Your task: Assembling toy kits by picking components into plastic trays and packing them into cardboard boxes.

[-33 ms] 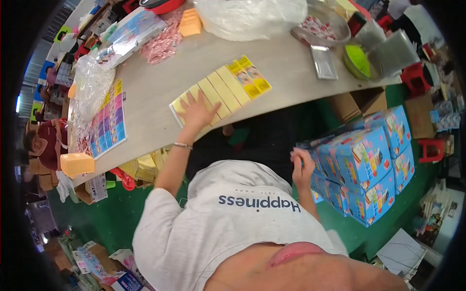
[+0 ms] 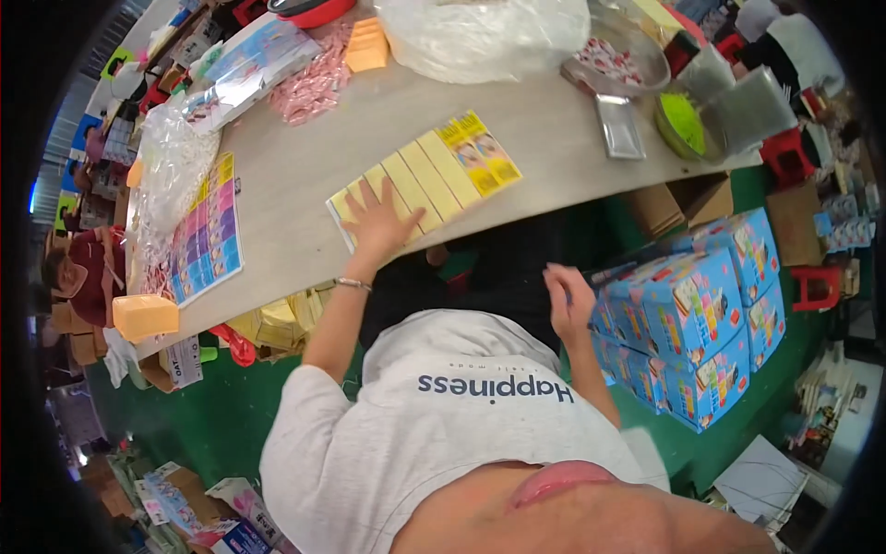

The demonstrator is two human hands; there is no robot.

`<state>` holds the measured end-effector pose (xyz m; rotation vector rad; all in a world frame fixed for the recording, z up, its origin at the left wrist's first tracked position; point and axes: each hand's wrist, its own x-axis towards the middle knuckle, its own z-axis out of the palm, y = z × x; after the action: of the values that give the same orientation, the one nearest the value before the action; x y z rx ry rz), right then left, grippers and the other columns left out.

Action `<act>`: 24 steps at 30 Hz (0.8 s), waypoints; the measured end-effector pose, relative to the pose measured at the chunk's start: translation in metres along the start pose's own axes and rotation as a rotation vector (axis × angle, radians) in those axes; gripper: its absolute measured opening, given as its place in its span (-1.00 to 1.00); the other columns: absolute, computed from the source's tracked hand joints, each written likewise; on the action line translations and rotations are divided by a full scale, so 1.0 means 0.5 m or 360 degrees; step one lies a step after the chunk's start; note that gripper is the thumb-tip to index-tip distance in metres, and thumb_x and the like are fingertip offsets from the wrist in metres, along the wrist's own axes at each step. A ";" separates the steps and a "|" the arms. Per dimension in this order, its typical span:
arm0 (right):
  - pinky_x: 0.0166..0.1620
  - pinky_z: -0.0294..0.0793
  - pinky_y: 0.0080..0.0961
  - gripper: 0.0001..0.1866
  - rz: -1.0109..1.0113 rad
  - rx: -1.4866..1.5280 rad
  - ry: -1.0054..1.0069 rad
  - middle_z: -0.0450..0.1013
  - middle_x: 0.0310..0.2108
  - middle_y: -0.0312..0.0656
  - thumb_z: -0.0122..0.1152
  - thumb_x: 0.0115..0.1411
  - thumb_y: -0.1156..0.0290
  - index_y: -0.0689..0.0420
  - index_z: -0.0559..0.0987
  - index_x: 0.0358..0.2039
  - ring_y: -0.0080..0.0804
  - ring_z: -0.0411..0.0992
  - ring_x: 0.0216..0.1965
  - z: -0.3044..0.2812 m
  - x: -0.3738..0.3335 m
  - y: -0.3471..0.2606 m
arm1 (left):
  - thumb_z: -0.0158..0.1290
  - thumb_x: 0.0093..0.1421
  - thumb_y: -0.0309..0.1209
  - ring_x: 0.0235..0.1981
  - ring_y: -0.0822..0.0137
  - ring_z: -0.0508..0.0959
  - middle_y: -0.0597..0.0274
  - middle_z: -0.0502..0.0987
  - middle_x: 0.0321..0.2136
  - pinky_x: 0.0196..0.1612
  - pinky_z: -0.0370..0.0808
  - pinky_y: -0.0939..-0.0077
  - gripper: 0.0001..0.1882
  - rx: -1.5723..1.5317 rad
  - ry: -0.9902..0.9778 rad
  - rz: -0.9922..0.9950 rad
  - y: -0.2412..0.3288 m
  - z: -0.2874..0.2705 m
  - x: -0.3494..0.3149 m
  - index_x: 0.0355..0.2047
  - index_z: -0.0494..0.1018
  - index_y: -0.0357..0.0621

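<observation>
My left hand (image 2: 380,222) lies flat with fingers spread on a sheet of yellow strips (image 2: 420,171) at the near edge of the table (image 2: 295,175). The sheet has cream-yellow bands divided by dark lines, and brighter printed panels at its right end. My right hand (image 2: 570,300) is off the table, above my right thigh, its fingers loosely bent and apart with nothing visible in them. Close by on its right stand stacked blue printed boxes (image 2: 688,314). Left of my left hand lies a sheet of colourful printed panels (image 2: 205,242).
Along the far side are a large clear plastic bag (image 2: 480,37), orange containers (image 2: 367,44) and pink pieces (image 2: 309,88). A metal tray (image 2: 619,129) and a bowl of green material (image 2: 681,125) sit at the right. An orange tub (image 2: 145,318) stands at the left corner.
My right hand has shifted slightly left, away from the blue boxes. My left hand stays spread on the yellow sheet, and the whole view has moved a little.
</observation>
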<state>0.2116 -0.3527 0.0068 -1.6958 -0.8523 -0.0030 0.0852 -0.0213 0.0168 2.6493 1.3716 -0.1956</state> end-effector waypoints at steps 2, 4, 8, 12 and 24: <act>-0.14 0.55 -0.39 -0.76 -0.0318 -0.0347 -0.0247 0.56 -0.22 -0.07 0.24 0.16 0.56 0.23 0.60 -0.13 -0.14 0.56 -0.21 0.119 0.158 -0.043 | -0.01 0.10 0.40 0.44 -0.37 -0.21 -0.15 -0.16 0.46 0.23 -0.13 -0.66 0.07 -0.0032 0.0050 0.0073 -0.026 0.007 0.003 0.46 -0.04 0.12; 0.29 0.22 -0.03 -0.42 -0.0490 -0.0727 -0.0631 0.33 0.24 -0.05 0.25 0.19 0.21 0.02 0.41 0.22 0.02 0.25 0.28 0.241 0.271 -0.005 | 0.01 0.09 0.40 0.44 -0.34 -0.24 -0.08 -0.14 0.46 0.25 -0.19 -0.64 0.05 -0.0043 0.0117 0.0287 -0.037 0.010 0.011 0.45 0.02 0.15; 0.38 -0.18 0.28 -0.22 -0.0354 -0.1429 -0.0951 0.00 0.46 -0.12 0.08 0.21 -0.17 -0.17 0.22 0.40 0.07 -0.09 0.46 0.404 0.351 0.060 | 0.08 0.06 0.34 0.45 -0.31 -0.22 -0.09 -0.12 0.46 0.24 -0.21 -0.65 0.05 -0.0174 0.0247 0.0371 -0.042 0.017 0.025 0.43 0.07 0.05; 0.37 -0.16 0.27 -0.20 -0.0361 -0.1416 -0.0921 0.03 0.44 -0.07 0.10 0.21 -0.17 -0.11 0.23 0.39 0.06 -0.08 0.45 0.432 0.361 0.064 | 0.10 0.11 0.25 0.43 -0.33 -0.17 -0.23 -0.05 0.41 0.31 -0.19 -0.48 0.04 -0.0421 0.0448 0.0201 -0.065 0.020 0.020 0.39 0.08 -0.21; 0.15 0.24 0.15 -0.49 -0.0600 -0.1157 -0.0573 0.41 0.08 -0.01 0.12 0.27 0.06 0.09 0.47 0.13 0.05 0.33 0.14 0.523 0.546 -0.061 | 0.08 0.14 0.24 0.43 -0.28 -0.13 -0.19 -0.03 0.41 0.33 -0.18 -0.43 0.00 -0.0342 0.0364 0.0075 -0.079 0.026 0.023 0.39 0.09 -0.16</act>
<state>0.2848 0.0146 0.0653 -2.2099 -1.5671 -0.3038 0.0591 0.0078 -0.0008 2.5806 1.3061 0.2542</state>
